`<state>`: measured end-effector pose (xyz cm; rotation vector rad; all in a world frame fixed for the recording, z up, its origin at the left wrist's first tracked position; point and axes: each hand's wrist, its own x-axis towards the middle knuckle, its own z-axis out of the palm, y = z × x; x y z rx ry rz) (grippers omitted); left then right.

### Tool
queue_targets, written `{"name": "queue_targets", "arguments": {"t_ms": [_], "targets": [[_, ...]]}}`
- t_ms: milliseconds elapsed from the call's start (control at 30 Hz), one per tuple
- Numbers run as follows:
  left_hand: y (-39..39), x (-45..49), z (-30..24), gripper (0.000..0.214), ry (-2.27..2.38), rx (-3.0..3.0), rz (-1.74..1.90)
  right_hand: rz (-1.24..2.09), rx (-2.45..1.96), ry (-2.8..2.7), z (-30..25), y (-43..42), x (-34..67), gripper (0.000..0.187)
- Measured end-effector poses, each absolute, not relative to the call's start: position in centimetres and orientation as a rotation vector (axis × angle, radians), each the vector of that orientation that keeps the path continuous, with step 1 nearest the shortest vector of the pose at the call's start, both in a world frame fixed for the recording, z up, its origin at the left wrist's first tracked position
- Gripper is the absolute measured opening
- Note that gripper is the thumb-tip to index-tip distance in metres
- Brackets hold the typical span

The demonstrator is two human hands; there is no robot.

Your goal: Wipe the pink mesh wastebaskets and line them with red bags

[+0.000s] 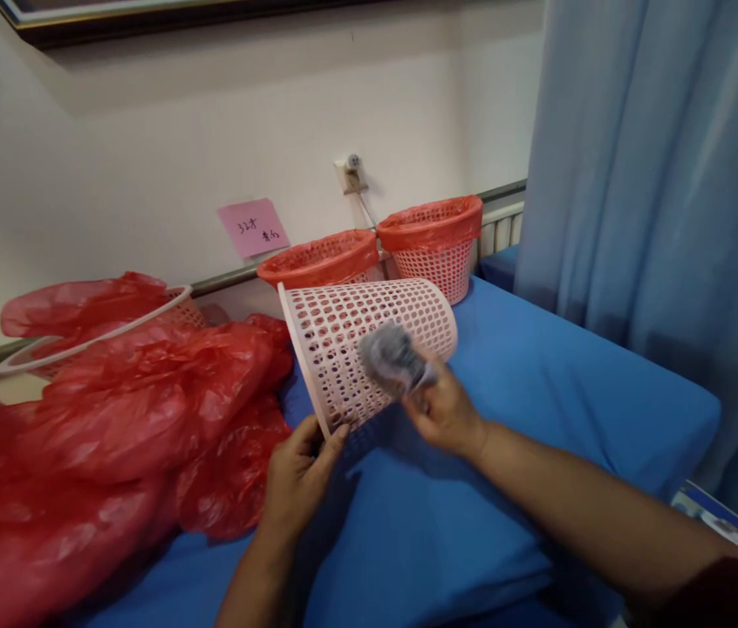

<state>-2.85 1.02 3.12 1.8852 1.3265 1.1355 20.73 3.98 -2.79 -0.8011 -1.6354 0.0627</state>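
Note:
A pale pink perforated plastic wastebasket (317, 327) is tilted on its side above the blue-covered surface, its open rim toward the left. My left hand (300, 471) grips the near lower part of that rim, thumb outside. In my right hand (444, 414) is a grey cloth (388, 356), bunched up and slightly blurred. The cloth lies against, or just in front of, the basket's perforated side; I cannot tell which. The inside of the basket is mostly hidden.
Red plastic bags (140, 419) are heaped at left by more baskets (176, 305). Behind stand two baskets lined with red bags, a left one (323, 253) and a right one (438, 262). A pink note (253, 227) and a socket (351, 176) are on the wall. A blue curtain (657, 174) hangs right.

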Motion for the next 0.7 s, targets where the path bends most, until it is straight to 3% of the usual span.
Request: {"name": "queue_targets", "arguments": {"t_ms": [200, 400, 500, 700], "targets": [[1.1, -2.2, 2.7, 0.038, 1.316, 1.844, 1.145, 0.284, -1.297, -1.033, -3.4, 8.5, 25.2, 0.047], [1.2, -2.1, 2.2, 0.036, 1.321, 1.827, 1.124, 0.059, -0.619, -1.881, -2.4, 2.8, 19.7, 0.051], [1.1, -2.3, 2.3, 0.034, 1.307, 1.808, 1.196, 0.037, -0.497, -1.945, -2.2, 1.9, 18.6, 0.049], [0.8, -2.1, 3.1, 0.035, 1.395, 1.755, 1.256, 0.25, -1.225, -1.179, -4.1, 7.9, 23.8, 0.045]]}}
